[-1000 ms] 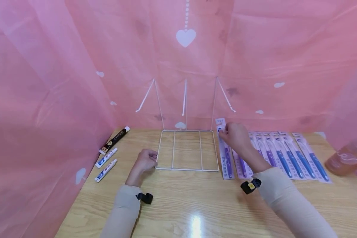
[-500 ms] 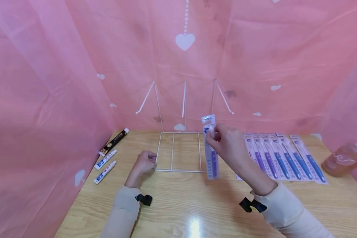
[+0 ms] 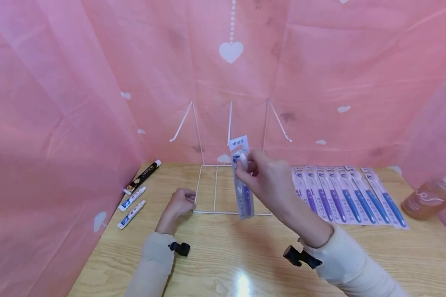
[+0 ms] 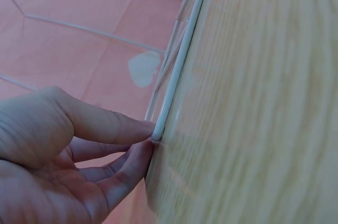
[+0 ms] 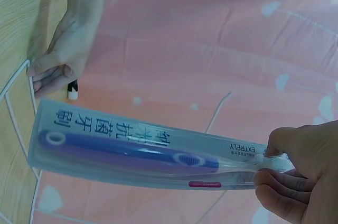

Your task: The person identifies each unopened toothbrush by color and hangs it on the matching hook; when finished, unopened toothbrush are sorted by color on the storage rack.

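Observation:
My right hand pinches a packaged purple toothbrush near its head end, between thumb and fingers. The pack is held nearly upright, its hanging hole on top, overlapping the middle hook of a white wire rack in the head view. In the right wrist view the toothbrush lies lengthwise behind its clear cover. Three bare hooks slope forward from the rack's uprights. My left hand grips the front left corner of the rack's base; the left wrist view has thumb and fingers meeting at the white wire.
A row of packaged toothbrushes, purple then blue, lies right of the rack. Beyond it stands a pump bottle of amber liquid. At the left lie a black toothpaste tube and two small white tubes. Pink cloth hangs behind.
My right hand has lifted the purple toothbrush pack from the left end of the row and carried it left, in front of the rack's middle hook. The left hand stays at the corner.

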